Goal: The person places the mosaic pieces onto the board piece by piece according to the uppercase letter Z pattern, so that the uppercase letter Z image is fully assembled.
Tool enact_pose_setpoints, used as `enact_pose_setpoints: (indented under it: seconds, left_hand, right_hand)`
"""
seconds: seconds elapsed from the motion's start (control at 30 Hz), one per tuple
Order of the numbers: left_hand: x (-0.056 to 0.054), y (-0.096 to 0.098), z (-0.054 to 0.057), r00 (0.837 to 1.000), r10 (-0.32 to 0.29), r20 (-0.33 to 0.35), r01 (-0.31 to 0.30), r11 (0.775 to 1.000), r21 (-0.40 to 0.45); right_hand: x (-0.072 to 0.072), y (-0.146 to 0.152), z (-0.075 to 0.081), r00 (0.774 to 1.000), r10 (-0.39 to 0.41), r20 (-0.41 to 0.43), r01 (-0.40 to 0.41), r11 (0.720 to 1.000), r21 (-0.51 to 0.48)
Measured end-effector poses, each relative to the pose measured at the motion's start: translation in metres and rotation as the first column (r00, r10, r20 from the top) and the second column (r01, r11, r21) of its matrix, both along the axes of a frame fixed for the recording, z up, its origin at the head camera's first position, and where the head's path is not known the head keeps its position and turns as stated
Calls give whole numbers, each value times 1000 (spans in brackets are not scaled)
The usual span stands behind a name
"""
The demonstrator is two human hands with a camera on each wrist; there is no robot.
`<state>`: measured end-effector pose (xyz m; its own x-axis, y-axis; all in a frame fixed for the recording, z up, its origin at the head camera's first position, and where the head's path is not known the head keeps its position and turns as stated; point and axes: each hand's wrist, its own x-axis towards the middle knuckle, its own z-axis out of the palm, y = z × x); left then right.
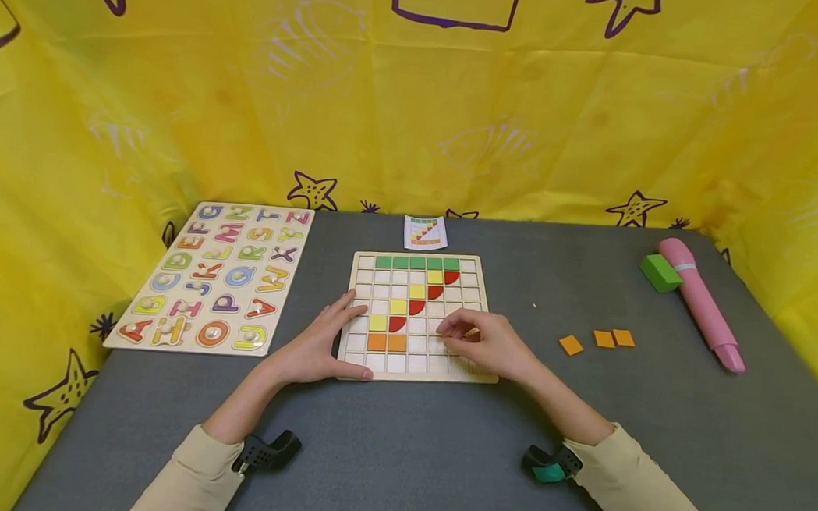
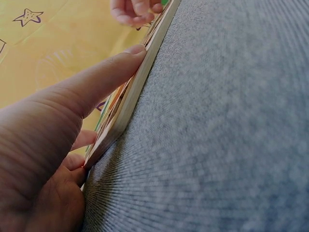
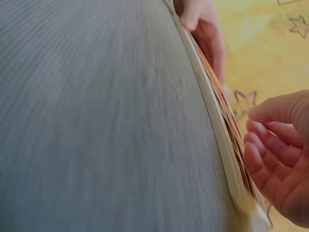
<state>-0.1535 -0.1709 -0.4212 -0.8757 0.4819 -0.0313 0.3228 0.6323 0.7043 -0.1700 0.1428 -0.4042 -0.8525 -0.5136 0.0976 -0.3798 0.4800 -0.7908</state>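
A wooden grid board [image 1: 456,373] lies before me, bearing green, yellow, red and orange tiles. My left hand [image 1: 315,350] touches its front left corner, fingers along the left side and a straight thumb over the front rim. Over the board's right part hovers my right hand [image 1: 489,345], its fingers loosely bent; in the right wrist view, I see nothing between the thumb and fingertips [image 3: 253,151]. Two orange tiles [image 1: 386,342] sit side by side in a lower row. Loose orange squares [image 1: 571,345] lie on the table to the right.
A small printed pattern card [image 1: 425,233] lies behind the board. At left is an alphabet puzzle board [image 1: 227,295] with knobbed letters. A green block [image 1: 660,273] touches a pink marker-shaped object [image 1: 704,309] at right. Yellow patterned cloth [image 1: 417,115] surrounds the grey table.
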Motion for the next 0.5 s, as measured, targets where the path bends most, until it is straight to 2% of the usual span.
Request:
enact_pose_setpoints:
  seconds: [0.3,0.5]
  left_hand:
    - [1,0,1,1000,5,1,-5,1000,-4]
    - [1,0,1,1000,10,6,-10,1000,-5]
  right_hand:
    - [6,69,1,991,-106,-81,112,991,73]
    - [14,106,4,964,-185,-193,217,962,165]
